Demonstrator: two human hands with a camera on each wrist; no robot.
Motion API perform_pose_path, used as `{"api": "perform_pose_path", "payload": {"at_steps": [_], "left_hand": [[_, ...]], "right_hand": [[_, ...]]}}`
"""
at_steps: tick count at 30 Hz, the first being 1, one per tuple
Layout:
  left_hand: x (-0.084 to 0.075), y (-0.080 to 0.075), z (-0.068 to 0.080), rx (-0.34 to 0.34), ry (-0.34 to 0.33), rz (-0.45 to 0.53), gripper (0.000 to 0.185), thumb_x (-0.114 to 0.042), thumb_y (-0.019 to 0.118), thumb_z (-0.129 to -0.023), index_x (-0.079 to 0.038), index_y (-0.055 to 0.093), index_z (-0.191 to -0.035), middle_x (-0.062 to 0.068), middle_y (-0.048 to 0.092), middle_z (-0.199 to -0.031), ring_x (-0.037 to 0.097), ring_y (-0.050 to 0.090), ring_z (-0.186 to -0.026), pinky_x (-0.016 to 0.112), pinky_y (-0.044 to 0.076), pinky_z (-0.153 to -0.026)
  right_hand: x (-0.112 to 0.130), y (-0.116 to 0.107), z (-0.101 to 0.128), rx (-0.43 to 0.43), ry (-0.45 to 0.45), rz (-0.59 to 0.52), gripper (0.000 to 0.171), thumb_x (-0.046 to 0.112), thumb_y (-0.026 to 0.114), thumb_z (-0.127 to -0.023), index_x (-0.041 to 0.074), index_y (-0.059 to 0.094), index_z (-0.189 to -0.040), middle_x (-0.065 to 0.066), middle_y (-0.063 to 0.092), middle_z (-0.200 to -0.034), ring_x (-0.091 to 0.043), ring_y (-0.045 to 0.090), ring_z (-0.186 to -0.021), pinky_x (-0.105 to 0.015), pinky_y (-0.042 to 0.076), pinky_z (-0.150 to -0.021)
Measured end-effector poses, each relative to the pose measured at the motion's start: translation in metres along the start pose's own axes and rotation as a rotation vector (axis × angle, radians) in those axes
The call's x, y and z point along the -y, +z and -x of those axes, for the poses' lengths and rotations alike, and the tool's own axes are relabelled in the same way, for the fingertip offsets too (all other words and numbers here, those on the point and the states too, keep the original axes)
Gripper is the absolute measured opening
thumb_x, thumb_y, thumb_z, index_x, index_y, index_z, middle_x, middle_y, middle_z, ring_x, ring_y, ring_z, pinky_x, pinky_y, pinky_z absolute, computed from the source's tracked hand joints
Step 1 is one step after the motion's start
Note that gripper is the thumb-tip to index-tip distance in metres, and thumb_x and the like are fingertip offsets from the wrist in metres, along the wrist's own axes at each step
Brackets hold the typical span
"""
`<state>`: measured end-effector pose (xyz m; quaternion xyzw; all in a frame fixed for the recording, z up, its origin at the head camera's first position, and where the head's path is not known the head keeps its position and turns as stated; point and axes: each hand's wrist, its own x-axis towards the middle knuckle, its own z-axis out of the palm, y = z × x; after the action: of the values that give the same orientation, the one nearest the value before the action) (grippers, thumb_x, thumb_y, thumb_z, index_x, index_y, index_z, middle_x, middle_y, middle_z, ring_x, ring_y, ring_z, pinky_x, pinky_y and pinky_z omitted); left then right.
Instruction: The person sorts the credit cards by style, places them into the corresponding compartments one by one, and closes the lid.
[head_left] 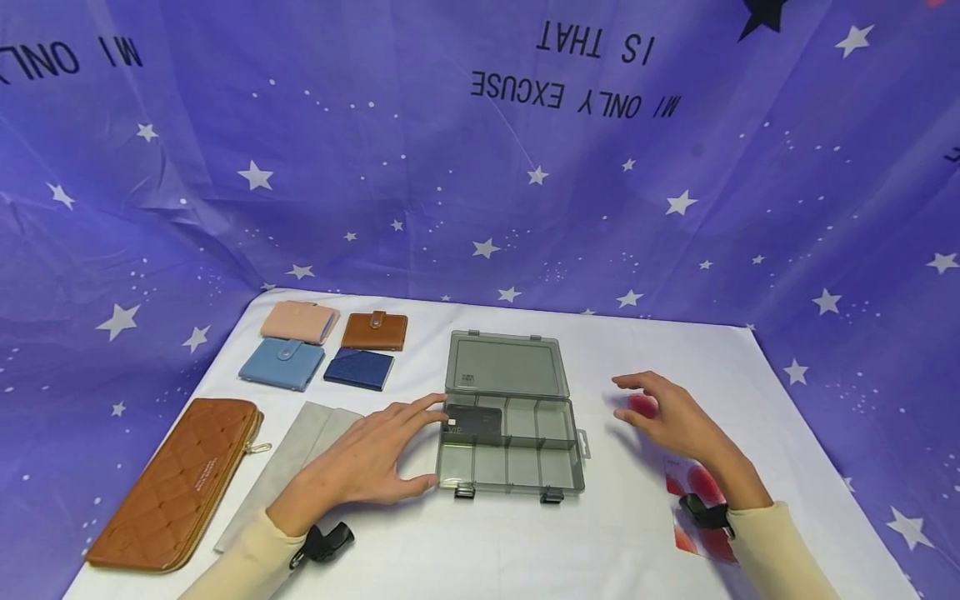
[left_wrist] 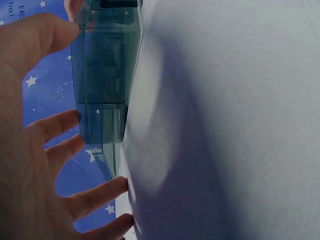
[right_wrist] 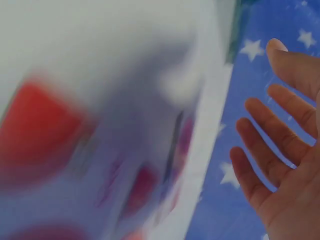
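Note:
A grey translucent compartment box (head_left: 508, 479) lies on the white table with its lid (head_left: 506, 364) folded back. Across its upper left compartments lies a black card (head_left: 480, 421) marked VIP. My left hand (head_left: 367, 454) is beside the box's left side, fingers spread and fingertips right at its edge. The left wrist view has the thumb (left_wrist: 55, 32) close to the box wall (left_wrist: 102, 75). My right hand (head_left: 671, 417) hovers right of the box, holding nothing, its fingers (right_wrist: 270, 155) apart. Beneath its wrist are red-patterned sheets (head_left: 686, 533), partly hidden by the hand and sleeve.
At back left sit a pink wallet (head_left: 298, 322), a brown wallet (head_left: 373, 333), a light blue wallet (head_left: 281, 364) and a navy card holder (head_left: 358, 369). A brown quilted zip purse (head_left: 176, 483) lies front left, beside a grey flat piece (head_left: 273, 467) partly under the left arm.

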<state>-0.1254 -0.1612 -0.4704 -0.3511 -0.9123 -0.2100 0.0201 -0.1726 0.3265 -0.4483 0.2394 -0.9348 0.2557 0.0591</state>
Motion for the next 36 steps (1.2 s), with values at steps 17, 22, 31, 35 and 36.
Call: {"api": "perform_pose_path", "payload": {"at_steps": [17,22,31,35,36], "left_hand": [[0.001,0.003,0.000,0.003,-0.004,-0.001,0.079,-0.060,0.075,-0.090,-0.027,0.052,-0.158,-0.005,0.034,-0.175,0.023,0.054,-0.140,0.052,0.053,-0.095],[0.001,0.002,0.001,0.000,-0.003,-0.006,0.080,-0.061,0.074,-0.090,-0.027,0.052,-0.159,-0.004,0.034,-0.175,0.024,0.054,-0.140,0.052,0.053,-0.095],[0.001,0.003,0.002,-0.014,0.002,-0.011,0.079,-0.060,0.075,-0.090,-0.026,0.052,-0.158,-0.004,0.034,-0.175,0.023,0.054,-0.140,0.052,0.052,-0.094],[0.001,0.005,0.001,-0.014,0.003,-0.013,0.079,-0.060,0.075,-0.090,-0.027,0.052,-0.158,-0.004,0.034,-0.175,0.023,0.054,-0.140,0.052,0.052,-0.095],[0.001,0.005,0.001,-0.014,0.003,-0.012,0.079,-0.060,0.075,-0.090,-0.027,0.052,-0.158,-0.004,0.034,-0.175,0.023,0.054,-0.140,0.052,0.052,-0.095]], "right_hand": [[-0.063,-0.018,0.023,0.134,0.179,0.034,0.062,0.029,0.088,-0.092,0.001,0.065,-0.142,-0.025,0.065,-0.139,-0.051,0.058,-0.131,-0.071,0.043,-0.108],[-0.073,-0.025,0.027,0.143,0.178,0.054,0.058,0.024,0.089,-0.090,0.003,0.068,-0.139,-0.025,0.065,-0.136,-0.051,0.059,-0.127,-0.071,0.045,-0.106],[-0.078,-0.028,0.027,0.156,0.212,0.062,0.055,0.025,0.089,-0.089,0.003,0.070,-0.136,-0.025,0.066,-0.132,-0.051,0.057,-0.127,-0.071,0.043,-0.108],[-0.078,-0.027,0.023,0.164,0.223,0.086,0.054,0.028,0.090,-0.089,0.003,0.072,-0.133,-0.026,0.066,-0.130,-0.050,0.055,-0.126,-0.072,0.042,-0.108],[-0.078,-0.027,0.022,0.163,0.220,0.086,0.052,0.028,0.090,-0.088,0.002,0.072,-0.130,-0.026,0.066,-0.129,-0.050,0.055,-0.125,-0.072,0.042,-0.108]]}}
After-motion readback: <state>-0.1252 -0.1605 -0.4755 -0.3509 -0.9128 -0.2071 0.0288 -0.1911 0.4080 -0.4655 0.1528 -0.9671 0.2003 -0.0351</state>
